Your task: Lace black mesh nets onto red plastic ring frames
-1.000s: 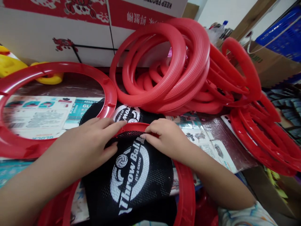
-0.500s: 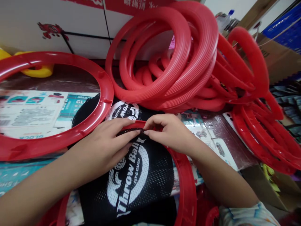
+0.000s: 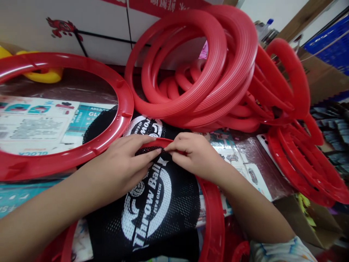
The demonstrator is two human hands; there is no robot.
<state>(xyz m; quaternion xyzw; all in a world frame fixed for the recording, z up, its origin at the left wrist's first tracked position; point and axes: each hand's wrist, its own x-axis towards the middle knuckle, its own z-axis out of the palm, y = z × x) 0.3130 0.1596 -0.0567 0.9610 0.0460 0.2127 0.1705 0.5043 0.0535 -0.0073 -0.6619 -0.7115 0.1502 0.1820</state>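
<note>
A piece of black mesh fabric [image 3: 180,207] printed with white "Throw Ball" lettering is spread over a red plastic ring [image 3: 214,218] in front of me. My left hand [image 3: 128,160] presses on the fabric's far edge and the ring's rim, its fingers fairly straight and its thumb side partly hidden. Just to its right, my right hand [image 3: 191,151] pinches the same fabric edge at the rim between thumb and forefinger. The fingertips of both hands almost meet there. Beyond them lies another printed black mesh piece [image 3: 143,125], partly covered by a second red ring [image 3: 124,98].
Thick red ribbed rings [image 3: 191,102] are heaped at the back against a white carton [image 3: 106,22]. More red rings [image 3: 308,163] lie on the right. A yellow ring-shaped piece [image 3: 45,75] sits back left. Printed cardboard [image 3: 35,125] covers part of the table; an open carton [image 3: 313,222] stands lower right.
The view has shifted slightly. My right fingertips have moved a little along the fabric edge toward the left hand, which stays in place on the rim.
</note>
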